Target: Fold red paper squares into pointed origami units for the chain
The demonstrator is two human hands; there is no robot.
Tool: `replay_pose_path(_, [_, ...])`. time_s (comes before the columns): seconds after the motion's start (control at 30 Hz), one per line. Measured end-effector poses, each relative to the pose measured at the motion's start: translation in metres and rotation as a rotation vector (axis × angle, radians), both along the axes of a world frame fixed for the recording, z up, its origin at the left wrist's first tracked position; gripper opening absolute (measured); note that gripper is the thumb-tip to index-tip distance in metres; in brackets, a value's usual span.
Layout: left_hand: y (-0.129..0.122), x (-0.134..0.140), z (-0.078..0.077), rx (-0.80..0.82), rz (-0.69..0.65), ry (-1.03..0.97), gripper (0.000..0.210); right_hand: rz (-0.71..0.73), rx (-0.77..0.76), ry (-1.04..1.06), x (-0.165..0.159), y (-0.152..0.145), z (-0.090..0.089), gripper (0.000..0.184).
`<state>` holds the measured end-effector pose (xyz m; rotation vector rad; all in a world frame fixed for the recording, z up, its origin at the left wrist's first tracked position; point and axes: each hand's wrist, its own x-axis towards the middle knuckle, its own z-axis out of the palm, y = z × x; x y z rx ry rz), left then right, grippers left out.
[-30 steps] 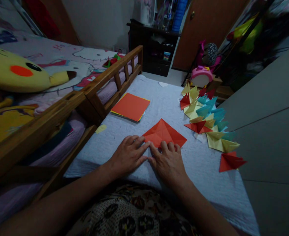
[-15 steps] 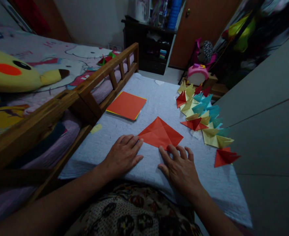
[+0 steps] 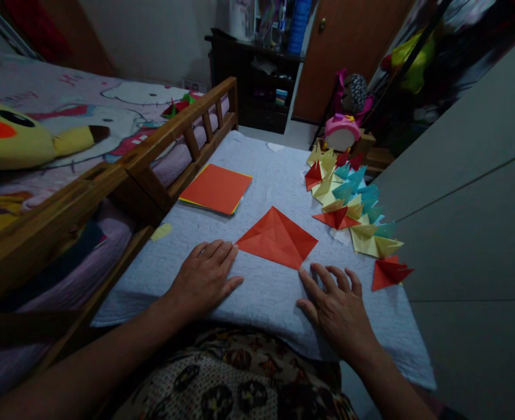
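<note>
In the centre of the frame we see one red sheet [image 3: 277, 238], lying flat on the pale cloth [image 3: 270, 303], and we judge it to be in the middle of its folding. Its outline is already four-cornered and uneven, with crease lines and darker and lighter areas that suggest overlapping layers, but it has none of the raised points that we see on the folded pieces [image 3: 373, 240] at the right of the frame. Those pieces, in yellow, blue and red, stand in a crowded group, and they appear to us finished, although several overlap and we cannot count them surely. To the left of centre, above the left hand [image 3: 202, 274], a stack of paper [image 3: 216, 188] with a red sheet on top lies flat, so we think these sheets have no folding yet. The left hand rests palm down with fingers extended, its fingertips at the left corner of the red sheet. The right hand [image 3: 340, 309] is spread, with the fingers slightly bent, and its index fingertip is at the lower corner. Neither hand grips anything. How many folds remain, we cannot tell.
</note>
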<state>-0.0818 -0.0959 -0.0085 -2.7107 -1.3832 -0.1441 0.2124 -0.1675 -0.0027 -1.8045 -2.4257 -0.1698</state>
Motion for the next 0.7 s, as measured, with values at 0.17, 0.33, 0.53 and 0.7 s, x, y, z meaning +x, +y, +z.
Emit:
replay_pose_path(0.17, [0.002, -0.006, 0.005, 0.020, 0.034, -0.026, 0.039, -0.003, 0.030, 0.215, -0.001, 0.014, 0.006, 0.015])
replay_pose_path(0.33, [0.009, 0.006, 0.010, -0.016, 0.003, -0.239, 0.036, -0.146, 0.052, 0.267, -0.020, 0.042, 0.008, 0.030])
replay_pose_path(0.53, [0.016, 0.044, 0.006, -0.242, -0.137, -0.452, 0.060, -0.214, 0.003, 0.315, -0.043, 0.056, -0.005, 0.010])
replay_pose_path(0.7, [0.023, 0.065, 0.008, -0.338, -0.205, -0.531, 0.050, -0.086, 0.100, 0.484, -0.051, 0.044, -0.016, 0.009])
